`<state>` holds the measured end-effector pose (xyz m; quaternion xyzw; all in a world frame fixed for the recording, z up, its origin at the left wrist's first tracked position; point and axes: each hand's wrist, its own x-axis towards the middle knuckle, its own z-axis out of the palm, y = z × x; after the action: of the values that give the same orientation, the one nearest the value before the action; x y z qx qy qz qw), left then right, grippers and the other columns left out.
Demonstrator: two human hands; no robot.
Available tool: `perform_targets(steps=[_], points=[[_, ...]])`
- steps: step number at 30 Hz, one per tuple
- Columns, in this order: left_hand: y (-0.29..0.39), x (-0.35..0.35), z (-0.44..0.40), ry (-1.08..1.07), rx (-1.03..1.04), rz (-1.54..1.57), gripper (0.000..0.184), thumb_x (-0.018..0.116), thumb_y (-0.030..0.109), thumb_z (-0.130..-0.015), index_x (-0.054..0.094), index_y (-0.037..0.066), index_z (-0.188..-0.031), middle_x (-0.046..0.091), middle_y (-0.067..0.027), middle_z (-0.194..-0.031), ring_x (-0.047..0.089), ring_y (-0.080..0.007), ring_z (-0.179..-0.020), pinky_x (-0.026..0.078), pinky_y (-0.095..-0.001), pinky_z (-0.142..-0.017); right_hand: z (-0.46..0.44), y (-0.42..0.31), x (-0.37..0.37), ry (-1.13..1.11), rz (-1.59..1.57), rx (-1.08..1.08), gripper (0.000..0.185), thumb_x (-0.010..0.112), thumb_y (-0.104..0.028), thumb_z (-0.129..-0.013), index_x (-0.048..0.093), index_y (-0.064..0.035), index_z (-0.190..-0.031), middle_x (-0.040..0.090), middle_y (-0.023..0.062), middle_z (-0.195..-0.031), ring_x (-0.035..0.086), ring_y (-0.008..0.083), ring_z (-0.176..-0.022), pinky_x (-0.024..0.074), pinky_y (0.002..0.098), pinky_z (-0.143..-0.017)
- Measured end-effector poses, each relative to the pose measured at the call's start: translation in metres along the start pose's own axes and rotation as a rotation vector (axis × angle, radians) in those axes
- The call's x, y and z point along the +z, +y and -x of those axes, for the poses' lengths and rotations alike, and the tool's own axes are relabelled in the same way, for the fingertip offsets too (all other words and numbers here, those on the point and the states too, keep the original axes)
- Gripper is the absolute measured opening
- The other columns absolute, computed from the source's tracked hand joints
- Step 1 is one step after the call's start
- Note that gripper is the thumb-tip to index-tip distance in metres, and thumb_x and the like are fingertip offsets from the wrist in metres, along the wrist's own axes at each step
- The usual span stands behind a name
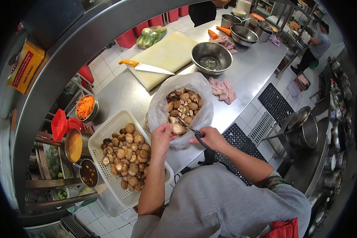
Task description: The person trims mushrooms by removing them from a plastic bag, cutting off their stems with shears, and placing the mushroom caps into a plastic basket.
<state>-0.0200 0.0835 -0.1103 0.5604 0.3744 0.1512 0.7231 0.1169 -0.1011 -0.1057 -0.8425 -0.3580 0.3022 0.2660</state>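
Over the near edge of a clear plastic bag (pixel 158 101), my left hand (pixel 161 139) pinches a mushroom (pixel 179 128) with its pale underside showing. My right hand (pixel 208 139) is closed round the dark handles of a pair of scissors (pixel 193 129). The blades point up and left, at the held mushroom. Inside the bag lie many brown mushrooms (pixel 192 106) and small pale stem pieces. To the left of my left arm, a white perforated basket (pixel 103 131) holds a heap of brown mushrooms (pixel 127 154).
Beyond the bag lie a cutting board (pixel 162 51) with an orange-handled knife (pixel 146 67), a metal bowl (pixel 212 58) and a pink cloth (pixel 223 90). A bowl of shredded carrot (pixel 85 107) stands left. Another person (pixel 319 45) is at the far right.
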Motion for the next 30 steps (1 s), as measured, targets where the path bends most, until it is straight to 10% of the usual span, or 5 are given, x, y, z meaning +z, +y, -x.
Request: perform_targets(steps=[10, 22, 30], points=[[-0.015, 0.0, 0.006, 0.066, 0.133, 0.191, 0.039, 0.057, 0.015, -0.104, 0.05, -0.004, -0.138, 0.066, -0.0112, -0.119, 0.067, -0.0167, -0.099, 0.057, -0.0309, -0.085, 0.009, 0.005, -0.01, -0.13, -0.141, -0.063, 0.069, 0.081, -0.067, -0.074, 0.062, -0.0009, -0.083, 0.062, 0.0132, -0.075, 0.061, 0.0261, -0.074, 0.0493, 0.0398, -0.07], [0.002, 0.019, -0.007, 0.143, 0.036, -0.091, 0.024, 0.059, 0.015, -0.104, 0.062, -0.002, -0.121, 0.069, -0.0079, -0.091, 0.067, -0.0123, -0.083, 0.06, -0.0282, -0.07, 0.006, 0.005, 0.003, -0.097, -0.246, -0.005, 0.07, 0.08, -0.067, -0.075, 0.065, 0.0002, -0.081, 0.063, 0.0117, -0.073, 0.061, 0.0237, -0.071, 0.0495, 0.0386, -0.068], [-0.012, 0.017, -0.005, 0.118, 0.128, 0.393, 0.029, 0.06, 0.014, -0.104, 0.06, -0.002, -0.128, 0.067, -0.0074, -0.107, 0.062, -0.0112, -0.088, 0.053, -0.0258, -0.078, 0.016, 0.018, 0.001, -0.229, -0.316, -0.001, 0.061, 0.082, -0.057, -0.079, 0.066, 0.0005, -0.091, 0.062, 0.0054, -0.08, 0.056, 0.0165, -0.076, 0.0477, 0.0325, -0.07]])
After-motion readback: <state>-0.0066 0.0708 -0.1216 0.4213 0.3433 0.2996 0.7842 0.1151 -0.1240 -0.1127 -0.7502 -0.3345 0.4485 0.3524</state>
